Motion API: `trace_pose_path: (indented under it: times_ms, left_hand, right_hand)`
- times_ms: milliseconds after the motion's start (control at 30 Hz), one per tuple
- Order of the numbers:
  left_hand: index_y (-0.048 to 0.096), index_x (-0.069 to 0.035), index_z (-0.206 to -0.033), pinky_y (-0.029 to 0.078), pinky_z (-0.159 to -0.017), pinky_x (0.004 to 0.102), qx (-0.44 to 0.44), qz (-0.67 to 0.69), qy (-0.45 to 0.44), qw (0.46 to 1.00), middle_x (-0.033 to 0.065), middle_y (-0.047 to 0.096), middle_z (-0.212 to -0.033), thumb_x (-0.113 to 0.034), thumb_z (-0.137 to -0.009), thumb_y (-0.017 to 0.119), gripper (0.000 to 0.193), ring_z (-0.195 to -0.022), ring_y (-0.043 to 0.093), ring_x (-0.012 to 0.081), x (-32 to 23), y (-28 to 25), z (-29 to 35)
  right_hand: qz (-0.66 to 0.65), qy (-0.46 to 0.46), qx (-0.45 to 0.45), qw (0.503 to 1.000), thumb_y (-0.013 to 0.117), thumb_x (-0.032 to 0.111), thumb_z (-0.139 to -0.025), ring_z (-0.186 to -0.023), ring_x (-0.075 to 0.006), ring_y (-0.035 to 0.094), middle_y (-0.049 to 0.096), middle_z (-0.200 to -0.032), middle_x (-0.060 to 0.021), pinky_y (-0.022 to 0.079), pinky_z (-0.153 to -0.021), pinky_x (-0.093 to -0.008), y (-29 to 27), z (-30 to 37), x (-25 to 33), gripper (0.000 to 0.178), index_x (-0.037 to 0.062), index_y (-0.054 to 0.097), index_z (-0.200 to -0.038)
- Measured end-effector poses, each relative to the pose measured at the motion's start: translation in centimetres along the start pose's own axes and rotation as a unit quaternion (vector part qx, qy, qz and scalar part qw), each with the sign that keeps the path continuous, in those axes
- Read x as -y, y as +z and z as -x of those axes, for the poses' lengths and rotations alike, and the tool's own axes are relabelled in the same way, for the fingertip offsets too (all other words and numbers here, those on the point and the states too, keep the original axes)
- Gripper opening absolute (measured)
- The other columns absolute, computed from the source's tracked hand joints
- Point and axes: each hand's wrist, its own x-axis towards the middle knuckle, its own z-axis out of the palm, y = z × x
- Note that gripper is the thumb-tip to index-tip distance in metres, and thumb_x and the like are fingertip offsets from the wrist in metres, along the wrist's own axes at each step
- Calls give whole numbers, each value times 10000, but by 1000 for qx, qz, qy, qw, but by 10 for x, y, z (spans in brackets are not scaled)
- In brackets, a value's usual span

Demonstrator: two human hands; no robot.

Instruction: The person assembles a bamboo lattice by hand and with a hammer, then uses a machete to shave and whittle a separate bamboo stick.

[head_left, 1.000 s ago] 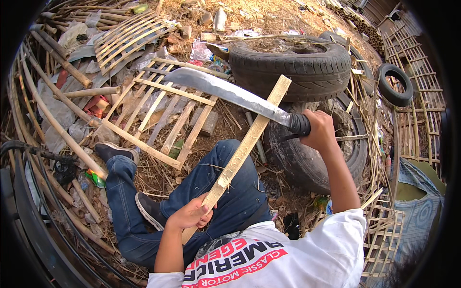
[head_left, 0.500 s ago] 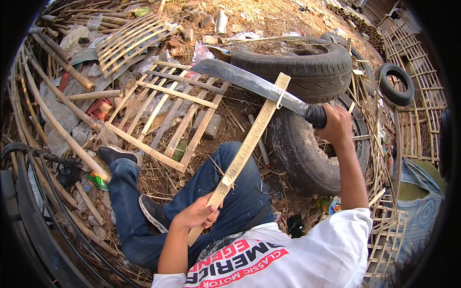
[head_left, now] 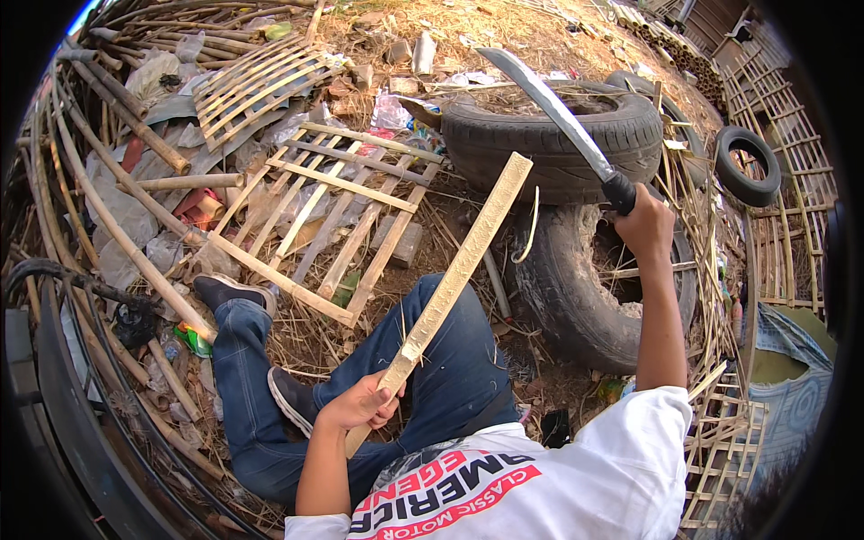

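Observation:
My left hand (head_left: 362,402) is closed round the lower part of a pale bamboo slat (head_left: 468,256), which slants up and to the right over my bent knee. Frayed fibres stick out of the slat just above my grip. In my right hand (head_left: 646,225) is the dark handle of a machete (head_left: 562,117), raised with its long curved blade pointing up and left, apart from the slat. A thin curled shaving (head_left: 529,225) hangs in the air to the right of the slat's upper end.
Two stacked or leaning old tyres (head_left: 558,144) stand ahead to the right, with a smaller tyre (head_left: 749,165) farther off. A bamboo lattice (head_left: 337,216) lies in front of my legs. Bamboo poles (head_left: 135,193), plastic litter and dry straw cover the ground at left.
The machete has swung up and away from the slat, off to the right. A shaving that was at the blade is now loose in the air. My left hand keeps its hold.

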Motion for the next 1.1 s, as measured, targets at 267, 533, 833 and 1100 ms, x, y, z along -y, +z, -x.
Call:
trace_pose_path:
  times_ms: [267,533,833,1100]
  left_hand:
    - [480,-81,-983,287,-431,193,-96,-101,65,988,-48,369,-617,-517,-854,635,480,-475,336,38,-12,16,-16]
    - [548,-40,-847,364,-492,211,-141,-226,135,954,-29,475,-673,-422,-832,712,415,-559,432,47,-10,42,-35]
    - [540,6,-859,445,-596,284,-220,-329,112,912,69,540,-684,-425,-742,789,512,-618,489,128,12,56,-11]
    - [529,-13,-861,393,-535,260,-243,-368,146,886,25,468,-611,-388,-718,818,494,-560,428,100,-8,64,-47]
  right_hand:
    - [-229,-3,36,973,710,69,-579,-700,-402,607,597,-673,-174,467,-613,-433,-12,78,56,266,46,566,-801]
    - [-299,-254,183,901,759,158,-478,-667,-330,625,622,-660,-113,495,-633,-418,-20,105,137,368,71,546,-765]
    - [-144,-107,205,962,730,156,-574,-733,-379,632,644,-712,-167,499,-678,-452,10,52,88,287,43,593,-798]
    - [-199,-228,272,914,751,166,-499,-698,-369,634,635,-677,-145,502,-662,-449,-7,110,117,347,70,582,-787]
